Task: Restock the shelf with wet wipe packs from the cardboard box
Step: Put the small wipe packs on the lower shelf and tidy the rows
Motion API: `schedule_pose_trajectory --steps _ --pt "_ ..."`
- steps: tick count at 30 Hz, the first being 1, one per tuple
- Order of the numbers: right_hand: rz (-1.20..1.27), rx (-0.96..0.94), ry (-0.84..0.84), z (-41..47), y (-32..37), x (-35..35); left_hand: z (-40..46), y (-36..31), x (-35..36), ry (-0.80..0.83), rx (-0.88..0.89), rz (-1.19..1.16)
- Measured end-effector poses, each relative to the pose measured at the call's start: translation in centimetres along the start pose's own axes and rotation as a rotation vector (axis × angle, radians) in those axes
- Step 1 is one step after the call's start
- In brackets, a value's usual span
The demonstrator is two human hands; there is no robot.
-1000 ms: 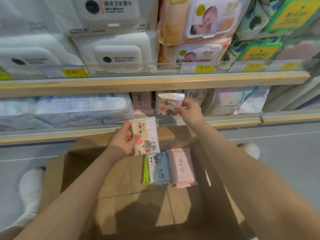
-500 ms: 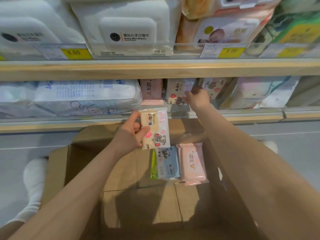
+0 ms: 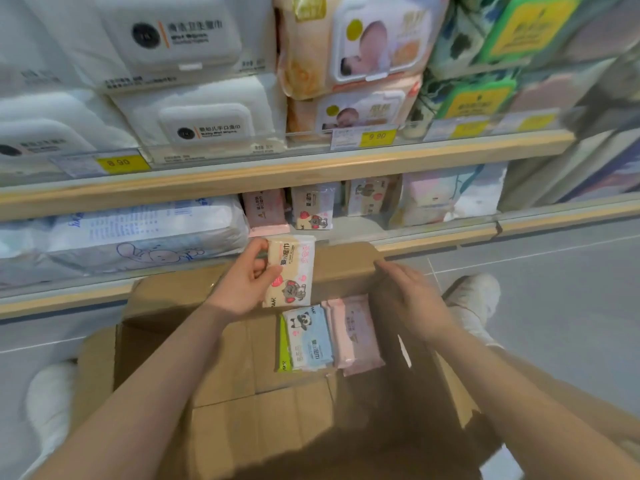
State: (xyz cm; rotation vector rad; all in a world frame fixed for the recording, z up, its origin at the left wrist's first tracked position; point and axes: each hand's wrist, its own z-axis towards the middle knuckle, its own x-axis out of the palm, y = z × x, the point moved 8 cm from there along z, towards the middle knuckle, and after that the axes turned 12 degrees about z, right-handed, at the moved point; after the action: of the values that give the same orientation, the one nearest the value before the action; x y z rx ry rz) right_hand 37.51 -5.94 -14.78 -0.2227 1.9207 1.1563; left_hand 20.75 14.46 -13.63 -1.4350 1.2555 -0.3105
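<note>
Two hands over box (image 3: 221, 358): left hand (image 3: 242, 289) grips pack (image 3: 291, 271) (upright), right hand (image 3: 408, 299) empty.

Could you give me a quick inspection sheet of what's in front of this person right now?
Surface: wood-edged lower shelf, grey floor.
Job's things: open brown cardboard box holding a blue panda pack and a pink pack; cream bear-print pack standing on the shelf.
Clutter: nothing seen.
Hands: left hand grips a cream wipe pack; right hand holds nothing, fingers straight.
Cables: nothing seen.
Surroundings: yellow price tags.
</note>
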Motion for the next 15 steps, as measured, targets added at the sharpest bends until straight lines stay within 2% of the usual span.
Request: schedule_pose_trajectory --steps 9,15 --pt "0.223 -0.080 -0.065 0.5 -2.0 1.0 6.2 -7.0 2.6 -0.099 0.104 0.008" --pt "0.337 -0.066 -0.120 0.9 -3.0 1.4 12.0 -7.2 6.7 -0.111 0.047 -0.031"
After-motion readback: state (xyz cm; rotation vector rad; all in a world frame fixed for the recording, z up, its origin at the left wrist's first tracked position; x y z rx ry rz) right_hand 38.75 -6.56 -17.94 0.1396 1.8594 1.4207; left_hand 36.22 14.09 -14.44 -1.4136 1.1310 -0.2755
